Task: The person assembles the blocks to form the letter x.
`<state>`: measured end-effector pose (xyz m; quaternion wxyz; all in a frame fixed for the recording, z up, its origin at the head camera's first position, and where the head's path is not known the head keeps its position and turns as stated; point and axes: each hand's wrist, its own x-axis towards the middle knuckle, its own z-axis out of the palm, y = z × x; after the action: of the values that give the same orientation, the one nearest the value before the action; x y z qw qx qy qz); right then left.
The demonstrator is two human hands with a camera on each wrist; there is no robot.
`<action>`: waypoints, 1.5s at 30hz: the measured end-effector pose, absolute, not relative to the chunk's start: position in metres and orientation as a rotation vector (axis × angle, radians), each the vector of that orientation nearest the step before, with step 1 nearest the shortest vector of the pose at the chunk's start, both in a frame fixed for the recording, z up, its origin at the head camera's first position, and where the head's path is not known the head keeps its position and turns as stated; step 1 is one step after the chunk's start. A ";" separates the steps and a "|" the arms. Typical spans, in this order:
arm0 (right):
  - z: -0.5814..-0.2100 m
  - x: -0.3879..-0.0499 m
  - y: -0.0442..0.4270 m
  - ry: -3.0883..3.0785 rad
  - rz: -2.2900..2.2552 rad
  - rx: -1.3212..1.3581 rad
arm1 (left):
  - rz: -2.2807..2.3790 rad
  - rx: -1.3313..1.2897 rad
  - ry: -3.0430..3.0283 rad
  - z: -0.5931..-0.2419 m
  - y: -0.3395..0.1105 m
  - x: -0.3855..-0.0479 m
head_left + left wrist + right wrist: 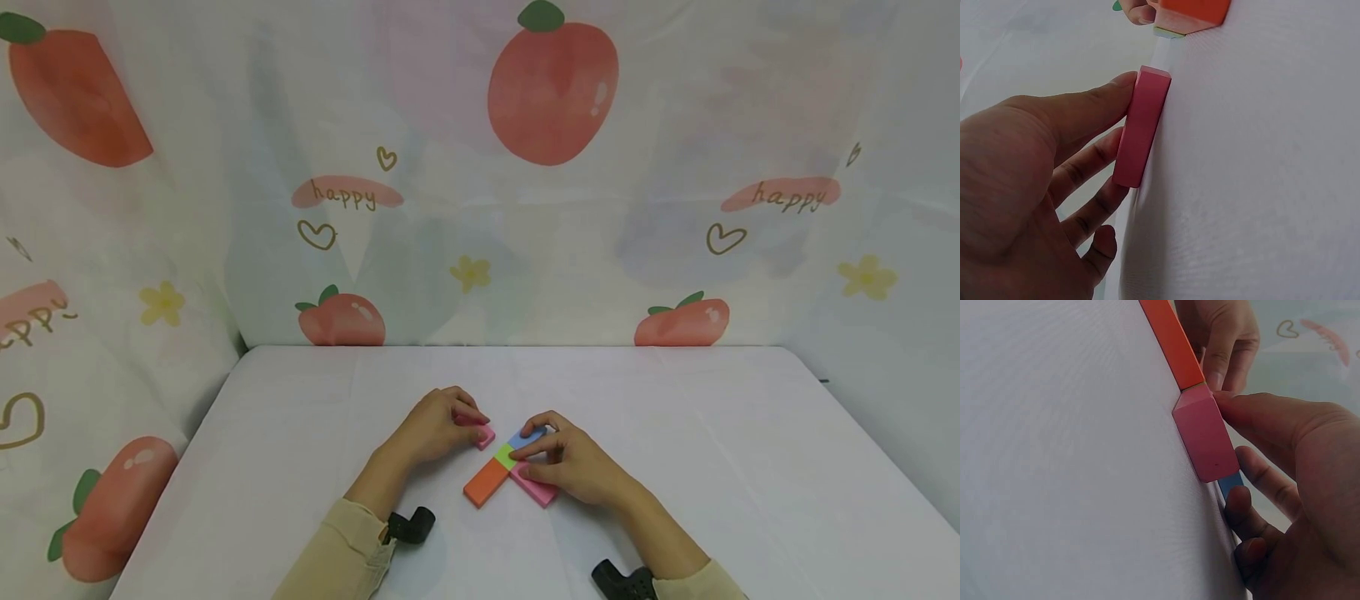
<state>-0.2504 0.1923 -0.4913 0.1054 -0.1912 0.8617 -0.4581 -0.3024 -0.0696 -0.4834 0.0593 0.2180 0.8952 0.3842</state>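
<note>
A pink block (pixel 486 437) is pinched by my left hand (pixel 435 427), just left of a group of touching blocks. In the left wrist view, the thumb lies along one side of that pink block (pixel 1141 128), with fingers behind it. My right hand (pixel 579 462) grips the group: its thumb is on a second pink block (pixel 537 490), and its fingertips reach the green block (pixel 503 456) and the blue block (pixel 519 438). An orange block (pixel 486 482) extends from the green one toward the front left. The fingers partly hide the blue block.
A white cloth covers the table (pixel 720 467). Behind it hangs a printed curtain (pixel 555 308) with fruit and flowers. Black wrist devices are on the left wrist (pixel 412 526) and the right wrist (pixel 624 582).
</note>
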 end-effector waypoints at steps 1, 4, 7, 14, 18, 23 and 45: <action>-0.491 -0.250 0.192 2.538 -1.353 -0.567 | 1.159 0.663 2.713 -0.484 -0.070 -0.302; -0.489 -0.249 0.192 2.531 -1.361 -0.576 | 1.151 0.664 2.715 -0.484 -0.069 -0.302; -0.489 -0.248 0.192 2.524 -1.371 -0.577 | 1.146 0.658 2.716 -0.483 -0.069 -0.302; -0.490 -0.249 0.193 2.516 -1.375 -0.576 | 1.135 0.638 2.706 -0.482 -0.067 -0.301; -0.491 -0.250 0.193 2.528 -1.359 -0.576 | 1.127 0.651 2.702 -0.482 -0.066 -0.301; -0.491 -0.251 0.192 2.534 -1.349 -0.573 | 1.122 0.651 2.698 -0.482 -0.065 -0.301; -0.491 -0.252 0.192 2.528 -1.352 -0.566 | 1.115 0.648 2.692 -0.483 -0.064 -0.300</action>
<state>-0.2516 0.1919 -0.4913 0.1095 -0.1925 0.8599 -0.4599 -0.3001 -0.0641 -0.4829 0.0781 0.2164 0.8991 0.3725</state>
